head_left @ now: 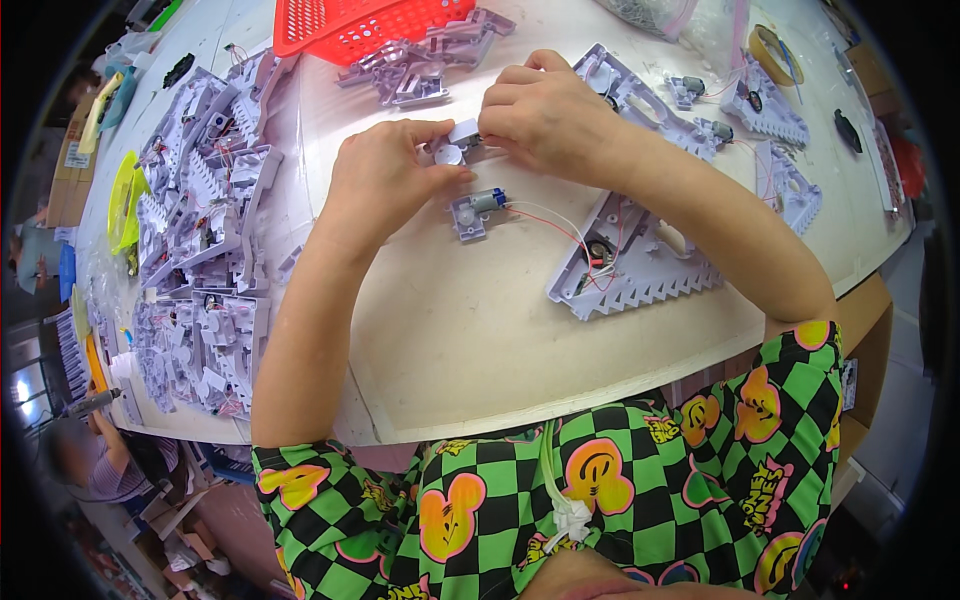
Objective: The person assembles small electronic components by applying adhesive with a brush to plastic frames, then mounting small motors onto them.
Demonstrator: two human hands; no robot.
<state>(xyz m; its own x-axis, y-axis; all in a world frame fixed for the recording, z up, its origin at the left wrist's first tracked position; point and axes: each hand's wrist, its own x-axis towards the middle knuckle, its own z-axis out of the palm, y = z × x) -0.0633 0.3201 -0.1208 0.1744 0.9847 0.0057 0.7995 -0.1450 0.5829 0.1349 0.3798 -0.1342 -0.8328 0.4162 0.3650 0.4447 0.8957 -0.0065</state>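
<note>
Red basket [350, 30], lilac plastic shells [200, 200].

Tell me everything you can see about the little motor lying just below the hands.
The motor is a small grey metal-looking cylinder seated in a pale lilac plastic housing, lying flat on the table. It sits just below the left hand and right hand; whether the left hand touches it is unclear. Thin red and white wires run from its right end to the toothed lilac shell beside it.

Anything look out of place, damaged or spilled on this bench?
Nothing stands out. Both hands, left and right, hold a small white part over the table. A wired motor lies just below, and the heap of lilac housings at left is untidy but unspilled.
</note>
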